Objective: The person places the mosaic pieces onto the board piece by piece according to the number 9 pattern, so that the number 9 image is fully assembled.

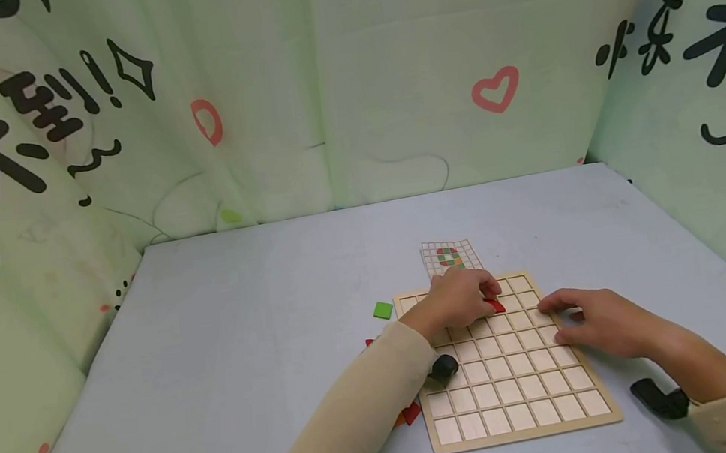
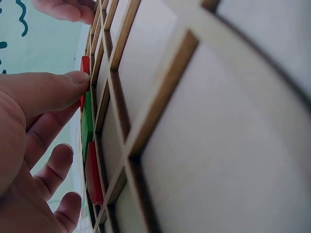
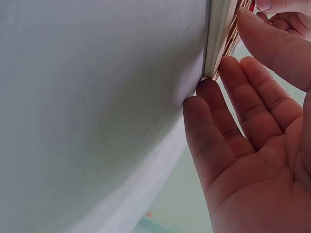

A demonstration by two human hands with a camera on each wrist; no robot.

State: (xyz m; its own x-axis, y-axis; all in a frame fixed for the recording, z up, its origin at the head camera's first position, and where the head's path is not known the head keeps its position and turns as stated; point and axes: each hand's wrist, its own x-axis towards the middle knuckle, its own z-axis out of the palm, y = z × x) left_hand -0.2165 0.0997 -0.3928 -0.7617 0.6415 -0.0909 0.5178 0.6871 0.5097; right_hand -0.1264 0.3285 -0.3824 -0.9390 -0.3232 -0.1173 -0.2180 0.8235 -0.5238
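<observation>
A wooden grid board (image 1: 531,432) with square white cells lies on the table. My left hand (image 1: 459,298) reaches over its upper part and pinches a red square tile (image 1: 495,305) between thumb and fingers. In the left wrist view, a green tile (image 2: 87,126) and another red tile (image 2: 94,174) sit in a row beside the pinched one. My right hand (image 1: 608,319) rests at the board's right edge. In the right wrist view, its fingers (image 3: 233,87) are fairly straight against the frame's side, with the thumb over the top. The left hand hides several cells from the head view.
A small pattern card (image 1: 430,252) with a coloured grid lies behind the board. Left of the board are a green tile (image 1: 383,310) and red tiles (image 1: 412,412), partly hidden by the left sleeve. Printed curtains (image 1: 375,104) surround the white table (image 1: 226,334).
</observation>
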